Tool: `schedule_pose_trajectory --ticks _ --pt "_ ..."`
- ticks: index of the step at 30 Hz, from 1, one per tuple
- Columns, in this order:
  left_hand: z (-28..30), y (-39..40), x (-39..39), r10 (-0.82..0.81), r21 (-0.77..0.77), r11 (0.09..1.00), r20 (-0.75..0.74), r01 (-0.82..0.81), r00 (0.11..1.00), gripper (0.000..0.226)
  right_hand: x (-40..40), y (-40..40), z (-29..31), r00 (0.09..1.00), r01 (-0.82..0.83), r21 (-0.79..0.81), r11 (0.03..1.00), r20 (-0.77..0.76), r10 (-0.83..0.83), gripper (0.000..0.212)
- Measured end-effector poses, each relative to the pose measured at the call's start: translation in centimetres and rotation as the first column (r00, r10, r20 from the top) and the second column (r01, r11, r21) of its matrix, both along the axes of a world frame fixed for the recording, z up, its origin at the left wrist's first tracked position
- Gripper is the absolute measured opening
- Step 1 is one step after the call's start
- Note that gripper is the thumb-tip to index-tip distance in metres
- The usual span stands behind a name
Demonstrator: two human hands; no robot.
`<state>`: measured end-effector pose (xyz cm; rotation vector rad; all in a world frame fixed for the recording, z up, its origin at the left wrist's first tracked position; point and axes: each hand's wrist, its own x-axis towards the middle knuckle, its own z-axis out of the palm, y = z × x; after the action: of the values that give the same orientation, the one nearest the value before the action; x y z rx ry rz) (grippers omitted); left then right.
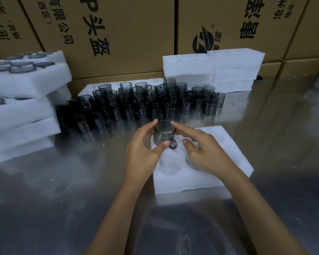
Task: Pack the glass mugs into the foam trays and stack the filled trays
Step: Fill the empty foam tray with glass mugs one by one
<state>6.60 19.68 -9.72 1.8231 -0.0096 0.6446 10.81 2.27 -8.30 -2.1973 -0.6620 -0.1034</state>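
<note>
Mugs are what this job is about, and one smoky glass mug (163, 134) is in my hands now, just above the far end of the white foam tray (226, 153) that lies flat on the shiny desk (63, 190). My left hand (143, 153) grips it, with the thumb on the near side by the handle and the other fingers (155, 122) curled round the far side, so it stays upright and does not slip. My right hand (204, 153) is not gripping; its fingers are loose and spread, with one fingertip at the mug's rim, I think to steady it. The handle points toward 5 o'clock, maybe so it will fit the hole's shape. The tray holes I can see are empty, so this tray has only just been started. At 12 o'clock a big crowd of mugs (145, 103) waits close by, easy to reach. At 9 o'clock sits a stack of filled trays (26, 100), out of the way. At 1 o'clock is a pile of spare trays (214, 69), ready for later. Cardboard boxes (127, 34) stand behind it all. Glass breaks, so I would lower it slowly.
</note>
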Motion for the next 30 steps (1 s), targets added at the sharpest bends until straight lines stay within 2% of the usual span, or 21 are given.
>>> schedule_pose_trajectory --ticks 11,16,20,24,28,30 --pt "-0.6 0.2 0.5 -0.035 -0.073 0.997 0.013 0.036 0.999 0.061 0.0 0.0 0.3 0.999 0.033 0.075 0.997 -0.046 -0.029 0.055" --pt "-0.6 0.7 0.5 -0.057 -0.003 0.998 -0.029 0.057 0.998 0.057 0.0 0.0 0.3 0.998 0.044 0.07 0.997 -0.042 -0.042 0.054" --pt "-0.3 1.1 0.1 -0.073 0.02 0.997 -0.061 0.075 0.995 0.043 -0.1 0.1 0.1 0.999 0.044 0.011 0.999 -0.031 -0.044 0.056" --pt "-0.1 0.9 -0.2 -0.085 0.067 0.994 -0.086 0.091 0.993 0.039 0.0 -0.1 0.2 0.996 0.085 0.037 0.996 -0.042 -0.083 0.062" --pt "0.2 0.9 -0.1 -0.071 -0.07 0.995 -0.053 0.067 0.996 0.017 -0.3 0.2 0.5 0.996 0.087 0.051 0.995 -0.011 -0.087 0.064" --pt "0.2 0.9 0.0 -0.071 -0.101 0.993 -0.049 0.066 0.996 0.014 -0.3 0.3 0.6 0.995 0.095 0.028 0.995 0.019 -0.095 0.064"
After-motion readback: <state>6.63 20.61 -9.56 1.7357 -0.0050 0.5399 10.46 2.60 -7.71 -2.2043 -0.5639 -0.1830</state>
